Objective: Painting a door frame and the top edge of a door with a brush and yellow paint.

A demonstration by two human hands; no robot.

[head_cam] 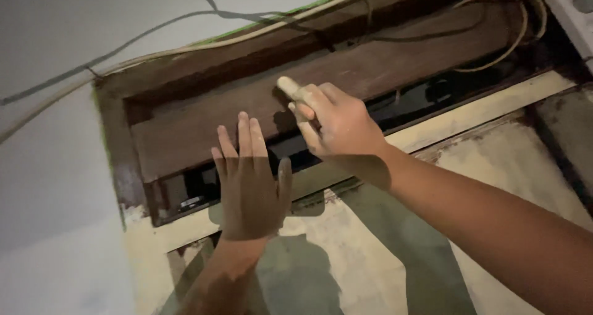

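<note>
Left hand (250, 188) flat, fingers spread and straight, palm pressed on the lower edge of the dark wooden board (259, 108). It grips nothing; it looks placed to brace the board against the frame. Fingertips sit on the wood, heel of the hand over the dark slot (185, 194) below it.

Right hand (336, 123) is curled, fingers closed loosely around a small pale piece (290, 88), maybe putty or a rag, can't tell which. Its tip pokes out past my index finger and touches the board face up and to the right of my left fingertips. Held like that so the end bears on the wood.

Board sits recessed in the wall opening, under the loose cables (185, 46) along the top edge. Pale plaster wall (383, 265) is below both wrists.
</note>
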